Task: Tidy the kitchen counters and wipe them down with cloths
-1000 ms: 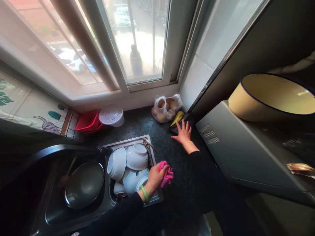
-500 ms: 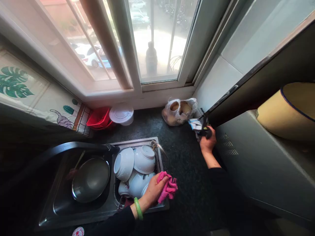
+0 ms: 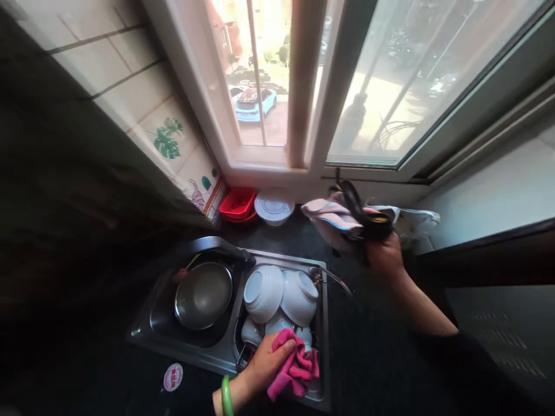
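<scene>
My left hand (image 3: 262,361) is closed on a bunched pink cloth (image 3: 299,367), just over the front of the right sink basin. Under and behind it, white bowls (image 3: 263,294) lie upside down in that basin. Raised above the dark counter, my right hand (image 3: 387,258) grips a black bundle with a looped, curved part (image 3: 376,225); motion blurs it and its kind is unclear. A pale pink fabric-like piece with a blue edge (image 3: 329,214) hangs at its left, seemingly held along with it.
A dark pan (image 3: 203,296) rests in the left basin beside the black faucet (image 3: 208,245). Red baskets (image 3: 237,203) and a lidded white tub (image 3: 274,207) stand below the window. A grey vented box (image 3: 489,329) is at the right.
My right hand has lifted the black bundle and pale piece from the right corner, moving leftward across the counter. The pink cloth is now lower over the basin. The view has turned left.
</scene>
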